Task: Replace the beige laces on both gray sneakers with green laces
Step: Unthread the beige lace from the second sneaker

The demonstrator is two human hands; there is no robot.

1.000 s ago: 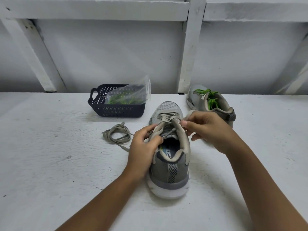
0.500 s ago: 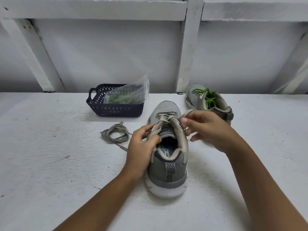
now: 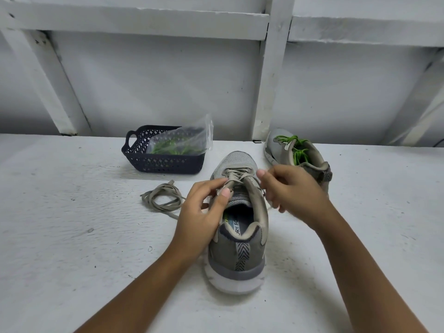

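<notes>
Beige lace (image 3: 236,173) is pinched by right hand (image 3: 293,193); left hand (image 3: 199,212) pinches the sneaker's (image 3: 236,251) left edge; a lopsided tug may jam it or tip the sneaker.

White table (image 3: 72,236): near sneaker (image 3: 237,258), far sneaker (image 3: 278,147), basket (image 3: 165,162), beige lace (image 3: 164,188).

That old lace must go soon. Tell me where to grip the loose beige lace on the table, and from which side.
Pinch the loose beige lace from above at the left of its coil, where several strands lie bunched together. It lies flat on the table, so a side approach finds no edge; the near sneaker and left hand crowd its right.
</notes>
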